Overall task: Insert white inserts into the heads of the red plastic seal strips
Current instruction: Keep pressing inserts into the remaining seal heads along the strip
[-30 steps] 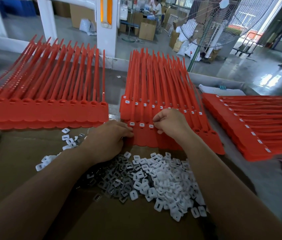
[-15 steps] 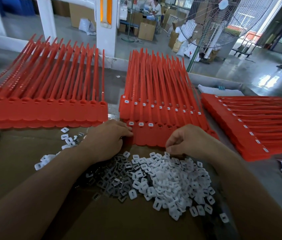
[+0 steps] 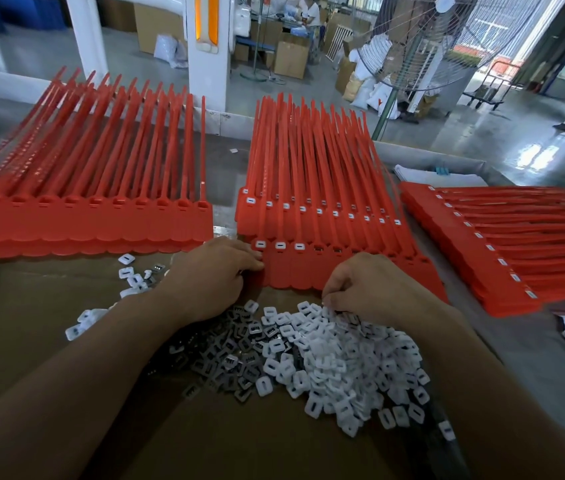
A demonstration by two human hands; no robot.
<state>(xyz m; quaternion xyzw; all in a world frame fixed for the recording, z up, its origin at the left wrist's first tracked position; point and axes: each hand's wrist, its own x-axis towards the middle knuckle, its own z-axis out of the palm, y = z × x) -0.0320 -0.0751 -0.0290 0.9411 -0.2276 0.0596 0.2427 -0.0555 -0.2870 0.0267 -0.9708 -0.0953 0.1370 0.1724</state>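
Observation:
A middle stack of red seal strips [image 3: 312,216] lies in front of me; the front sheet's three leftmost heads hold white inserts [image 3: 280,245], and the heads to their right show none. My left hand [image 3: 211,275] rests at that sheet's left edge, its fingers curled against the red plastic. My right hand [image 3: 367,289] sits with curled fingers on the far edge of the pile of loose white inserts [image 3: 336,358], fingertips down among the pieces. What the fingertips pinch is hidden.
A stack of red strips with empty heads [image 3: 87,220] lies at the left, and a stack with inserts fitted [image 3: 502,244] at the right. Grey metal clips [image 3: 225,355] mix into the pile. Brown cardboard [image 3: 31,334] covers the table. A floor fan [image 3: 426,46] stands behind.
My right hand has left the strip heads and dropped back to the white insert pile. A third insert now sits in the front sheet. My left hand has stayed at the sheet's left edge.

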